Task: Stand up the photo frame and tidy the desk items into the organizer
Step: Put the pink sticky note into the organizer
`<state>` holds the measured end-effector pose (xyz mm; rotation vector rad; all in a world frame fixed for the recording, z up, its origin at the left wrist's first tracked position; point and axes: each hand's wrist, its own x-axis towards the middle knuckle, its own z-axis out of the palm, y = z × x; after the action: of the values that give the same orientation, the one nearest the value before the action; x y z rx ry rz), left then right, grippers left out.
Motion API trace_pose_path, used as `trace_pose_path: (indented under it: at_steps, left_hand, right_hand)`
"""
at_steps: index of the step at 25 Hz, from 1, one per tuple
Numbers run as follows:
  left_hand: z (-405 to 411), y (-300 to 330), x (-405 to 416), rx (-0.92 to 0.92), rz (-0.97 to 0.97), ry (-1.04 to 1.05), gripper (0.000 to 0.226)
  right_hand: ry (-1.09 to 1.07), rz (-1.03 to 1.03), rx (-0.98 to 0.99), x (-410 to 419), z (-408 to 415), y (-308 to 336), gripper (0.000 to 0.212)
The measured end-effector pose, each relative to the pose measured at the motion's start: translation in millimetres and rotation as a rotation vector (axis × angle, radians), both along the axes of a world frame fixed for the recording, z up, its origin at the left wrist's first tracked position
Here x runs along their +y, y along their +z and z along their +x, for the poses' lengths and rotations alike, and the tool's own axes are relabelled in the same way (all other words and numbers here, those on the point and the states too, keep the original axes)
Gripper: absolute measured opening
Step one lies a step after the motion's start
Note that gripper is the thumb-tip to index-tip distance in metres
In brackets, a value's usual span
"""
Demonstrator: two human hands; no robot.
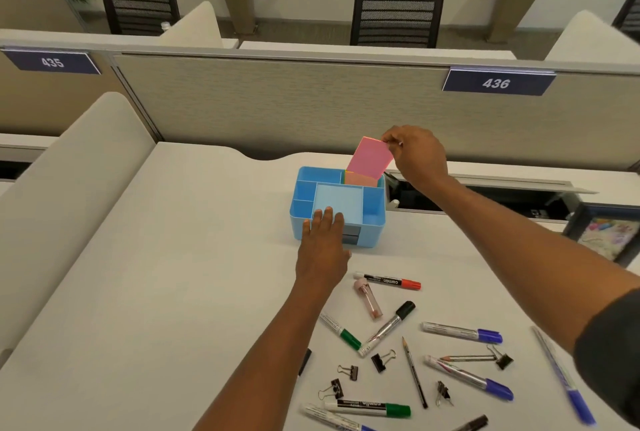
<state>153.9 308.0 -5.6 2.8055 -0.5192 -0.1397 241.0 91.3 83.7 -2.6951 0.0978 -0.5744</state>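
Observation:
A light blue desk organizer (375, 212) stands mid-desk, with several open compartments and small drawers in front. My right hand (417, 153) pinches the top corner of a pink sticky-note pad (370, 162), whose lower end sits in the organizer's rear right compartment. My left hand (323, 243) rests flat against the organizer's front rim, fingers apart. A dark-framed photo frame (607, 233) stands upright at the desk's right edge. Markers with red (388, 281), green (341, 330), black (388, 328) and blue (462, 332) caps, pencils (414, 372) and binder clips (382, 360) lie scattered near me.
A small pink tube (369, 299) lies among the markers. A grey partition (277, 101) with number plates backs the desk, and an open cable tray (485, 195) lies right of the organizer. White cushioned dividers flank the left. Office chairs and potted plants stand beyond.

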Motion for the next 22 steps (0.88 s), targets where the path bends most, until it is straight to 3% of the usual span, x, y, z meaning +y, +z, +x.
trace_pose_path:
  at_steps: [14, 22]
  left_hand:
    - [1, -9, 1, -0.022, -0.081, 0.021, 0.073]
    - [1, -11, 0, -0.02, -0.112, 0.027, 0.071]
  right_hand:
    - [-0.022, -0.09, 0.156, 15, 25, -67, 0.017]
    - [-0.012, -0.114, 0.202, 14, 25, -78, 0.002]
